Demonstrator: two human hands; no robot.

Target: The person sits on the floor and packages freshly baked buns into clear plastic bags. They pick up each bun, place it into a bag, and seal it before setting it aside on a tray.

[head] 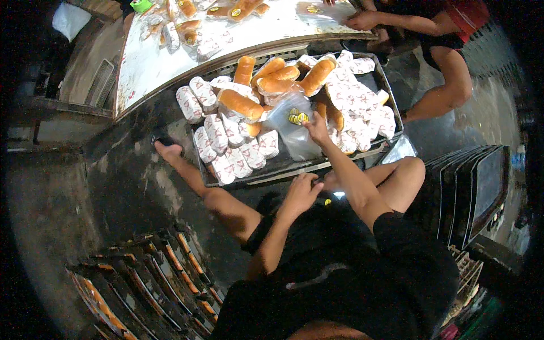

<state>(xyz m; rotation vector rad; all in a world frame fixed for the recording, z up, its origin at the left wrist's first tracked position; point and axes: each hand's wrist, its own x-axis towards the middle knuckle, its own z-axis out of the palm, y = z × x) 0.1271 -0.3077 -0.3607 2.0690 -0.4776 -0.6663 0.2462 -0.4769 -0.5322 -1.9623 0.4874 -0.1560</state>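
Observation:
My right hand point(318, 131) pinches a few clear plastic bags point(293, 142) beside their round yellow labels point(298, 117). The bags lie over a large dark tray point(285, 166) in front of me. My left hand point(301, 192) rests low over my lap, its fingers curled near a small dark item; whether it grips this is unclear. Golden bread rolls point(240, 104) sit around the bags, some bare on top. Many rolls in printed white paper wrappers point(216, 134) fill the tray's left side, and more wrapped rolls point(352, 95) are heaped on the right.
Beyond the tray stands a white table point(148, 80) with bagged rolls point(189, 32). A co-worker's hand point(361, 20) is at its right, near more labelled bags point(312, 9). Black trays point(484, 187) stand stacked at right; racked trays point(148, 289) are at lower left.

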